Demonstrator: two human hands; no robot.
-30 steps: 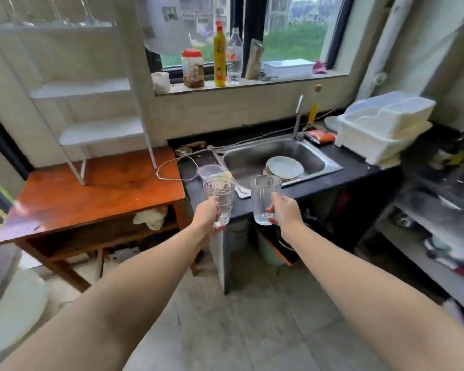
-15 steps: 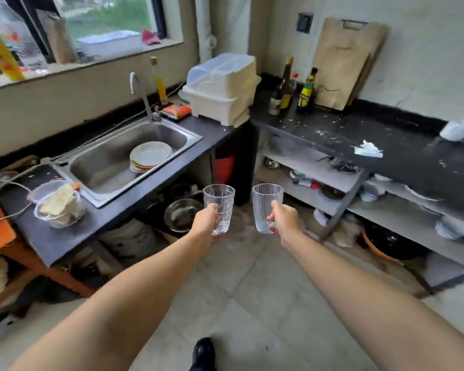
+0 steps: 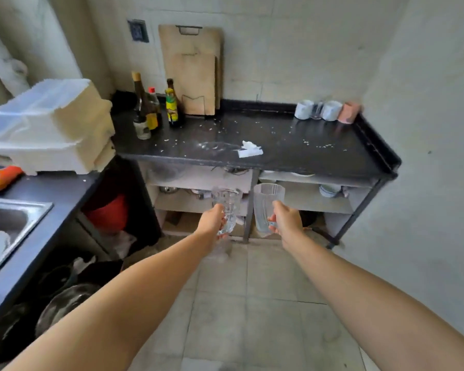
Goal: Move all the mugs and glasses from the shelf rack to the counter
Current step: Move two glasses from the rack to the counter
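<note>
Glass in left hand: a clear patterned tumbler [image 3: 227, 210], upright, held low on its side by the left hand [image 3: 211, 220], fingers wrapped round it.
Glass in right hand: a clear ribbed tumbler [image 3: 266, 207], upright, gripped near its base by the right hand [image 3: 285, 220].
Hands: both arms stretched forward over the tiled floor [image 3: 241, 303], the two glasses side by side and just apart, in front of the counter's lower shelves and below its top.
Counter: a black counter [image 3: 292, 145] against the wall, dotted with white crumbs, a crumpled white tissue [image 3: 249, 149] near its middle.
Already on the counter: at the back right corner, in a row, a white mug [image 3: 303, 109], a small clear glass [image 3: 316, 111], another white mug [image 3: 331, 110] and a pink mug [image 3: 348, 112], close together.
Back left of the counter: three sauce bottles [image 3: 153, 111] beside wooden cutting boards [image 3: 196, 73] leaning on the wall.
Left side: a white plastic dish box [image 3: 51, 124] on the neighbouring worktop, with the corner of a steel sink [image 3: 14, 215] nearer the camera.
Under the counter: shelves with bowls [image 3: 330, 190]; other items there are too dim to name.
</note>
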